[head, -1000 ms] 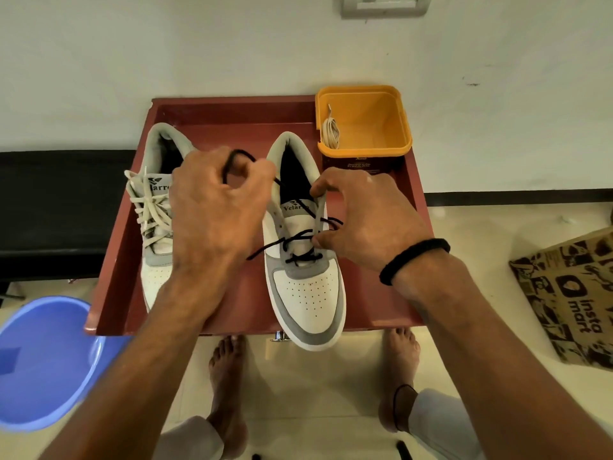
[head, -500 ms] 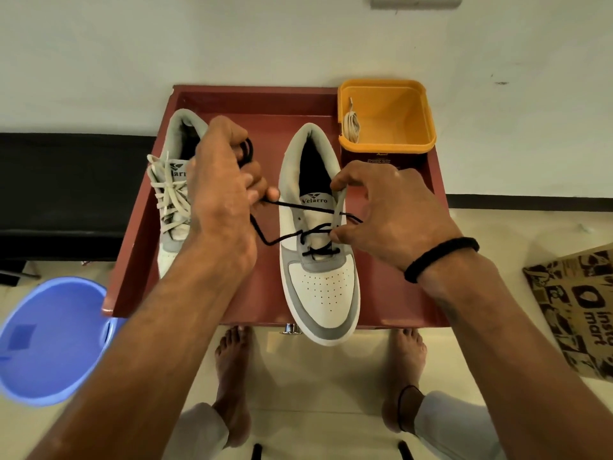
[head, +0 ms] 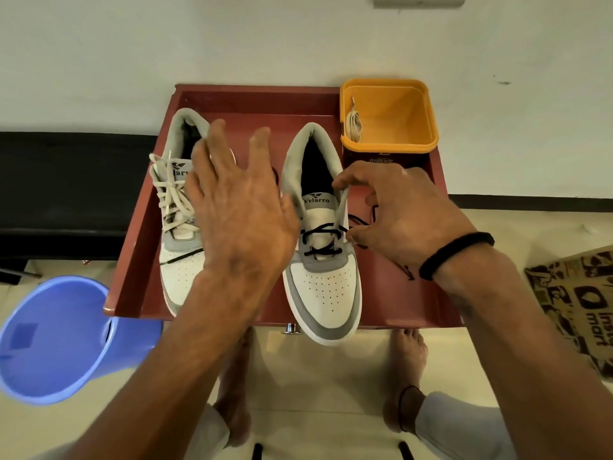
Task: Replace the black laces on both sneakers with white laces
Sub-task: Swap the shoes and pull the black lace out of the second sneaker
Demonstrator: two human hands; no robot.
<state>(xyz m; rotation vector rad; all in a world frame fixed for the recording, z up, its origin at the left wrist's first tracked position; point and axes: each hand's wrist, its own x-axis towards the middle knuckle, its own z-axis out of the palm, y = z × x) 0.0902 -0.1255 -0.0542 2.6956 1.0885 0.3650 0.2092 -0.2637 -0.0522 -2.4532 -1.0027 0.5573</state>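
Note:
Two white-and-grey sneakers stand in a red tray (head: pixel 252 101). The left sneaker (head: pixel 179 280) carries white laces (head: pixel 169 194). The right sneaker (head: pixel 326 293) has a black lace (head: pixel 320 240) threaded only through its lower eyelets. One loose end of it lies across the left sneaker's toe, and the other trails on the tray under my right hand. My left hand (head: pixel 238 214) hovers between the shoes with fingers spread, holding nothing. My right hand (head: pixel 404 214) pinches the right sneaker's eyelet flap between forefinger and thumb.
An orange tub (head: pixel 398 107) at the tray's back right corner holds a bundled white lace (head: pixel 355 122). A blue bucket (head: pixel 49 340) stands on the floor at the left. A printed cardboard box (head: pixel 583 303) sits at the right, and a black bench (head: pixel 66 180) lies beyond the tray's left side.
My left hand pulled the black lace out of the upper eyelets, let it go and spread its fingers. The freed end now lies over the left sneaker. My right hand stayed on the flap.

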